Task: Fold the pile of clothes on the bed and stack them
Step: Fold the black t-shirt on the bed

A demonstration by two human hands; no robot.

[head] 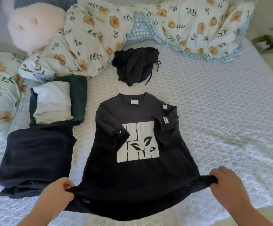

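At the upper left of the frame I see a pale pink plush cushion resting against a crumpled cream duvet printed with orange flowers, which runs along the top of the bed with the white lace-patterned cover. Below it, at mid left, a folded dark green garment carries a folded white garment, and nearer me lies a folded navy garment, its far edge touching the green one. My left hand pinches the lower left corner of the black T-shirt with a white block graphic and leaf motif, fingers curled around the hem. The shirt lies front up in the centre of the frame, neck away from me, both sleeves folded inward onto the chest. Above its collar sits an unfolded heap of black clothing with drawstrings. My right hand grips the lower right corner of the hem. At the upper right edge, beyond the bed, stands a small green cardboard box.
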